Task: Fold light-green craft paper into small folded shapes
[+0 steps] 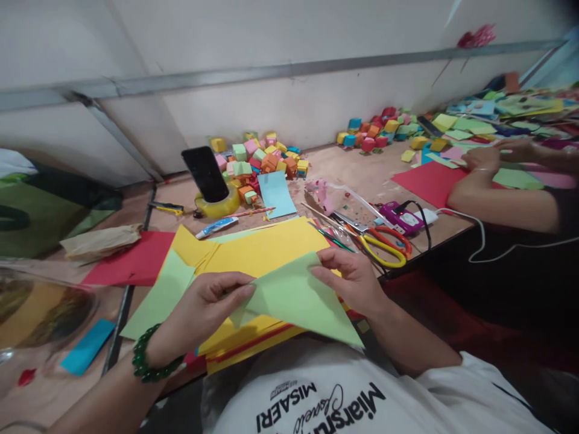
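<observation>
A sheet of light green paper (298,301) is held up between my two hands, folded over so that a slanting edge runs along its top. My left hand (215,301) pinches its left corner between thumb and fingers. At the upper right corner, my right hand (350,277) grips the paper the same way. Beneath it lies a stack of yellow paper (253,247) with some red sheets showing at the lower edge. Another light green sheet (158,295) rests to the left, partly behind my left wrist.
Scissors (384,250) with yellow and orange handles lie right of the stack. Behind stand a phone (205,173) on a tape roll (221,205) and a heap of small paper cubes (266,160). A co-worker's hand (482,157) works over red paper (429,184) at right.
</observation>
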Available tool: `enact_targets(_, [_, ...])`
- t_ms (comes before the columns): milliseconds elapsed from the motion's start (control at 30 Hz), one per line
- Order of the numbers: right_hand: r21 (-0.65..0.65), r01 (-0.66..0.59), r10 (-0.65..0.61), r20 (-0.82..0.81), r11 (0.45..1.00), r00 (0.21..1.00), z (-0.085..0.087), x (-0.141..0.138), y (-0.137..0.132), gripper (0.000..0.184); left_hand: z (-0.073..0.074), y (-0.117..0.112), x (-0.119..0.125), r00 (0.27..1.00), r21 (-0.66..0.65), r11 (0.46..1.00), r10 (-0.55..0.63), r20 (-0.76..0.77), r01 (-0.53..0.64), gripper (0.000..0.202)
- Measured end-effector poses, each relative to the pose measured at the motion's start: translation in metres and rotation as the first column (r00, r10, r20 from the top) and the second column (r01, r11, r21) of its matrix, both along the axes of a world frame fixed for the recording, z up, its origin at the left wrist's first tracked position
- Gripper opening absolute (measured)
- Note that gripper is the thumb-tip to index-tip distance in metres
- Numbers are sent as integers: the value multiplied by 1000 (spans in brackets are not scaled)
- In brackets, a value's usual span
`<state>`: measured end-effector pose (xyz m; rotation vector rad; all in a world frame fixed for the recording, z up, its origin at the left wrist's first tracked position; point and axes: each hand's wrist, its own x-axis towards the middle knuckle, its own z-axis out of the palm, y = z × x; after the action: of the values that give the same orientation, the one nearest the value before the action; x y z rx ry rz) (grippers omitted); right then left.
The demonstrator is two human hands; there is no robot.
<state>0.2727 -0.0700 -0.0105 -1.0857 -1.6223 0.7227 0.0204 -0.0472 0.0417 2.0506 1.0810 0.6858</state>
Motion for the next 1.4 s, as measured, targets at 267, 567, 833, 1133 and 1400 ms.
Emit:
enact_targets(267, [371, 125, -178, 110, 920, 978, 5, 13, 6, 19, -20, -10, -27, 992, 631, 766, -97, -77, 124, 49])
enact_targets(567, [-299, -131, 103, -107, 945, 989, -3, 5, 5, 49, -28, -7, -15, 895, -274, 892, 412, 170, -358, 33])
enact_targets(833, [-367, -143, 51, -249, 919, 967, 2, 5, -3, 43, -35, -6, -13, 830, -626, 739, 497, 254, -251, 35])
enact_targets(1133, [-359, -159, 59, -274, 920, 960, -2, 7, -6, 41, -37, -8, -12, 811, -769, 616, 530, 246, -169, 34])
enact_targets(1400, [-320, -256, 241, -84, 912, 967, 0, 6, -12, 34, -38, -5, -11, 933, -764, 645, 281, 225, -9, 33])
